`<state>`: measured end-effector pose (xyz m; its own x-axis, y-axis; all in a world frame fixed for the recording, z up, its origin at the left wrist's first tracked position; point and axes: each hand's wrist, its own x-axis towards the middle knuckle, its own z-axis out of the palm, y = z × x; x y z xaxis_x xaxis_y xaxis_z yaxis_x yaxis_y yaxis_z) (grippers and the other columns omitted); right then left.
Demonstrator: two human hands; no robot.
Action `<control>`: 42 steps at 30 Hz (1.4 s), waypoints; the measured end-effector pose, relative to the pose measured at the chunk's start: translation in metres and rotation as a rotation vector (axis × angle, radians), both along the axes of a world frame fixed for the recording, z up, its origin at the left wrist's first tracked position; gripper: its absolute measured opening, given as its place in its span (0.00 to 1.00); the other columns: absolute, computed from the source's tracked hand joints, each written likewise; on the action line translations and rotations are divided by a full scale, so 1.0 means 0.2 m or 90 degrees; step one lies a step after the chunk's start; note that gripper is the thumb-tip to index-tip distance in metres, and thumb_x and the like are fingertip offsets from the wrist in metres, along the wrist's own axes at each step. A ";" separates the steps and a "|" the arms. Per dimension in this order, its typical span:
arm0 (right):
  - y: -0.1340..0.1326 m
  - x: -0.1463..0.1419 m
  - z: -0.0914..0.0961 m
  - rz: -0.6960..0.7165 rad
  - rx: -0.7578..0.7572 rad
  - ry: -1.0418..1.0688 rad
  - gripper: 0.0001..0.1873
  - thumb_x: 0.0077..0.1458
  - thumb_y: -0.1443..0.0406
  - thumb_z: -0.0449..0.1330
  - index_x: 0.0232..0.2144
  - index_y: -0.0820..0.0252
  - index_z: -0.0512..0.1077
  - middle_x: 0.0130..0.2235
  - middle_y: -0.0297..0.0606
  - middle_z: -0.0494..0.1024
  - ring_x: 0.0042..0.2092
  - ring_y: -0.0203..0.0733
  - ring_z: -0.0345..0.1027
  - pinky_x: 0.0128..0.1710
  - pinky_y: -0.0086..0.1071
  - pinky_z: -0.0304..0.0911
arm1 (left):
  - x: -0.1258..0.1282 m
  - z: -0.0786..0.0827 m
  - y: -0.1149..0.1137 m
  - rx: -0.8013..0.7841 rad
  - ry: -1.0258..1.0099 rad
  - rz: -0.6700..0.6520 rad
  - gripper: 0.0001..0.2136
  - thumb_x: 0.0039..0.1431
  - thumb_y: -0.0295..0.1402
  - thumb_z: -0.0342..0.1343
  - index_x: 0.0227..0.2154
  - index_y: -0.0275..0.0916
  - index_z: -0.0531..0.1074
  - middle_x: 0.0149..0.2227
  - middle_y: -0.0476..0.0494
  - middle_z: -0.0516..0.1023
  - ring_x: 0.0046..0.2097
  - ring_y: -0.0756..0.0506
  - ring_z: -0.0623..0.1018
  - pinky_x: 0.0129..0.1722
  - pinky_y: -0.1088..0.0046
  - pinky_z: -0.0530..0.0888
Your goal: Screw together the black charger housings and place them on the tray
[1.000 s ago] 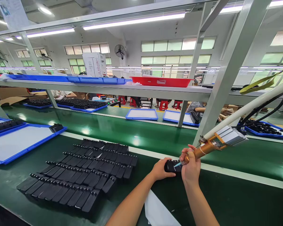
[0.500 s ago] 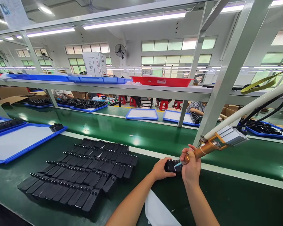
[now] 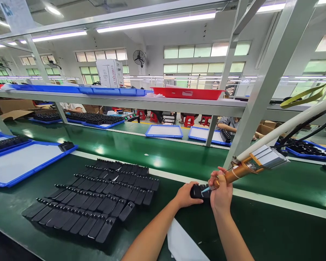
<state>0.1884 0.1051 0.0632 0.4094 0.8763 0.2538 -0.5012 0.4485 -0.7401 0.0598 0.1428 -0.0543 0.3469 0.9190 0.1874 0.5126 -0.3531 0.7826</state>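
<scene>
Black part (image 3: 199, 191) gripped between left hand (image 3: 185, 195), right hand (image 3: 220, 192).

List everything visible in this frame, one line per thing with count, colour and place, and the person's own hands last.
black part: one, black, on the green bench under both hands
dispensing tool: one, copper-coloured body with a pale blue tip, hung from a white hose, tip on the part
rows of black parts: many, black, laid in overlapping rows left of the hands
blue tray: one, blue rim, white floor, far left
white sheet: one, white, at the bench's near edge
red tray: one, red, on the overhead shelf
fan: one, black, on the far wall
left hand: one, holding the part's left end
right hand: one, fingers closed round the tool
</scene>
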 end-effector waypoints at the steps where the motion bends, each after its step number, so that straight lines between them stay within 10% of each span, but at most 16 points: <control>1: 0.00 0.00 0.00 0.000 0.001 0.000 0.15 0.50 0.56 0.64 0.38 0.55 0.68 0.27 0.28 0.69 0.21 0.27 0.58 0.21 0.23 0.54 | 0.00 0.00 0.00 0.000 0.000 0.001 0.37 0.41 0.48 0.67 0.56 0.46 0.64 0.52 0.42 0.73 0.52 0.36 0.73 0.52 0.59 0.69; 42: -0.01 0.00 0.01 -0.012 -0.011 -0.023 0.16 0.49 0.55 0.64 0.37 0.57 0.67 0.27 0.28 0.68 0.21 0.28 0.57 0.22 0.25 0.53 | 0.00 0.00 0.00 -0.007 0.004 0.005 0.38 0.41 0.49 0.67 0.56 0.47 0.64 0.51 0.42 0.73 0.51 0.36 0.73 0.51 0.60 0.69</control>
<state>0.1884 0.1035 0.0653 0.4169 0.8729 0.2535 -0.4650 0.4445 -0.7656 0.0602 0.1428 -0.0545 0.3408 0.9236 0.1756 0.5198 -0.3408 0.7834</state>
